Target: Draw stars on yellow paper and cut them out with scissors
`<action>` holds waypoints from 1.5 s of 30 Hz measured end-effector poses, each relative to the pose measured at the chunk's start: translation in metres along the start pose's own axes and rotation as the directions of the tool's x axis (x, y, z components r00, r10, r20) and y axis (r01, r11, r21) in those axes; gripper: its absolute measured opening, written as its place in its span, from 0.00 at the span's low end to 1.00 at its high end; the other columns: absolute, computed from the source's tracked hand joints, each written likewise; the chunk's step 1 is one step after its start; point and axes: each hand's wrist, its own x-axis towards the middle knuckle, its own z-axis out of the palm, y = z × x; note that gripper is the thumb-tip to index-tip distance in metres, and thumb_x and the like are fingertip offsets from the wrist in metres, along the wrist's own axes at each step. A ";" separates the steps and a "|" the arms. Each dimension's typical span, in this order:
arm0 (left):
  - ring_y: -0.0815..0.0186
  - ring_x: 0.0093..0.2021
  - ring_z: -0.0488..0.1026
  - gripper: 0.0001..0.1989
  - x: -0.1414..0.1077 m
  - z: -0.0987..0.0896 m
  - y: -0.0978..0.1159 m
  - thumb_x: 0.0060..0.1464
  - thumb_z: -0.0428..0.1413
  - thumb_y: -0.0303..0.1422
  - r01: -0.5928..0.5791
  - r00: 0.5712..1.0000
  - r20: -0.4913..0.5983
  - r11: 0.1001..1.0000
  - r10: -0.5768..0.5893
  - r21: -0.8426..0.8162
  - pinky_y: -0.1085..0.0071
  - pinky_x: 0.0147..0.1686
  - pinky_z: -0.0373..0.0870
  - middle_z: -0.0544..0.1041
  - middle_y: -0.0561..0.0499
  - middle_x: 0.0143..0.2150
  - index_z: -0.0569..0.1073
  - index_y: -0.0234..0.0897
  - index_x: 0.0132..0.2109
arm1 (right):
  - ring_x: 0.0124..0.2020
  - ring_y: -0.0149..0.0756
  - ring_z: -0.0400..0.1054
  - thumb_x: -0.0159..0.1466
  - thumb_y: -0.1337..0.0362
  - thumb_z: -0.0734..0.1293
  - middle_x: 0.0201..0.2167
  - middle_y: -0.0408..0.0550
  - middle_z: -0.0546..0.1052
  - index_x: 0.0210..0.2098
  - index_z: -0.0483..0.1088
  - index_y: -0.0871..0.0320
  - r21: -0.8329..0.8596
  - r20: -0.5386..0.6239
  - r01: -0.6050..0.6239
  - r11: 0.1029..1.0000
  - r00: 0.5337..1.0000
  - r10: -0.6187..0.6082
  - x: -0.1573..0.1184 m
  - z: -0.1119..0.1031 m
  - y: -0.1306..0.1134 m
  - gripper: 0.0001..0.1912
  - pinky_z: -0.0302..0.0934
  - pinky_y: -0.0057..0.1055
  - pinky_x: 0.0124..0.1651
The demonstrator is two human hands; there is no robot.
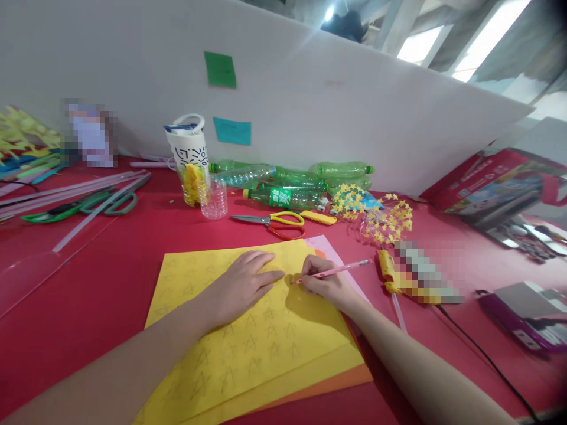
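Note:
A yellow sheet of paper [257, 389] covered with rows of pencilled stars lies in front of me, on top of more yellow and orange sheets. My left hand [243, 286] rests flat on it with the fingers spread. In my right hand [325, 283] a pink pencil [339, 270] is gripped, its tip on or very close to the paper near the left fingertips. Behind the paper lie scissors [270, 222] with one yellow and one red handle. Beside them is a yellow utility knife [318, 218].
Green plastic bottles [290, 195] lie along the white partition [133, 71]. A patterned tumbler [188, 147] and a cut clear bottle piece [214, 198] stand left of them. Yellow paper stars [387, 218] and a yellow glue gun [387, 268] lie right; green-handled scissors [84, 203] lie left.

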 end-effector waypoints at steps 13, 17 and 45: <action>0.57 0.58 0.58 0.17 0.000 0.001 0.000 0.63 0.41 0.38 0.004 1.000 0.010 1.000 -0.005 0.022 0.55 0.56 0.55 0.62 0.48 0.60 0.67 0.50 0.55 | 0.17 0.27 0.57 0.54 0.69 0.62 0.16 0.38 0.67 0.24 0.60 0.56 -0.040 -0.053 0.021 0.999 0.998 -0.023 0.001 0.003 0.000 0.05 0.49 0.23 0.20; 0.57 0.58 0.57 0.18 0.000 0.001 0.000 0.63 0.41 0.38 0.006 1.000 0.014 0.999 -0.007 0.031 0.55 0.56 0.55 0.62 0.48 0.60 0.66 0.50 0.56 | 0.17 0.27 0.57 0.56 0.69 0.61 0.16 0.37 0.66 0.24 0.60 0.56 -0.053 -0.078 0.012 0.999 0.997 -0.016 0.001 0.004 -0.002 0.05 0.49 0.23 0.19; 0.57 0.58 0.57 0.17 0.000 0.001 0.000 0.63 0.41 0.38 0.006 1.000 0.011 1.000 -0.006 0.021 0.57 0.56 0.54 0.62 0.48 0.59 0.67 0.50 0.55 | 0.15 0.26 0.54 0.50 0.73 0.59 0.13 0.35 0.62 0.20 0.57 0.56 -0.032 -0.059 0.030 0.999 0.998 -0.032 0.003 0.000 -0.004 0.07 0.46 0.22 0.19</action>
